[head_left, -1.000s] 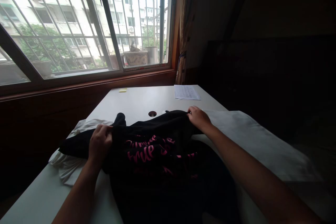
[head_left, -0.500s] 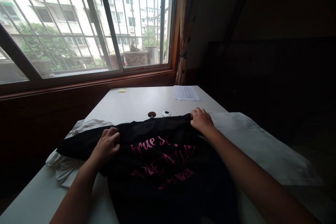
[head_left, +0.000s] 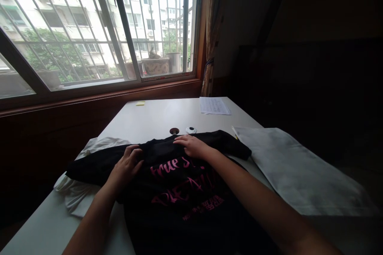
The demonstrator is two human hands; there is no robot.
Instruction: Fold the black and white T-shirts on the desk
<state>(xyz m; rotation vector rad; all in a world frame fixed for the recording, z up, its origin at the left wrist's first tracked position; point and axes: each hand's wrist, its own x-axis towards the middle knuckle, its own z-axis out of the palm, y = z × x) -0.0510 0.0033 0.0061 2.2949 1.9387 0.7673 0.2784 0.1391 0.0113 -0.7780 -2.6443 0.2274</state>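
A black T-shirt [head_left: 167, 227] with pink lettering lies spread over the table, its collar edge away from me and a sleeve out to each side. My left hand [head_left: 127, 164] rests on the shirt near its left shoulder, fingers loosely bent and the thumb apart from them. By the collar, my right hand [head_left: 193, 146] lies on the cloth with its fingers stretched out toward the left. My right forearm covers part of the lettering. White crumpled cloth [head_left: 79, 197] sticks out from under the left sleeve.
The white table [head_left: 158, 111] carries printed papers [head_left: 214, 105] and a yellow note [head_left: 140, 103] at its far end. A round hole [head_left: 174, 131] and a white ring-shaped cover [head_left: 190, 130] sit beyond the collar. Pale flat cloth or sheet [head_left: 299, 175] lies at right. A barred window stands behind.
My right hand has let go of the right shoulder and moved left to the collar. The right sleeve now shows, lying on the table. My left hand has shifted slightly right and loosened.
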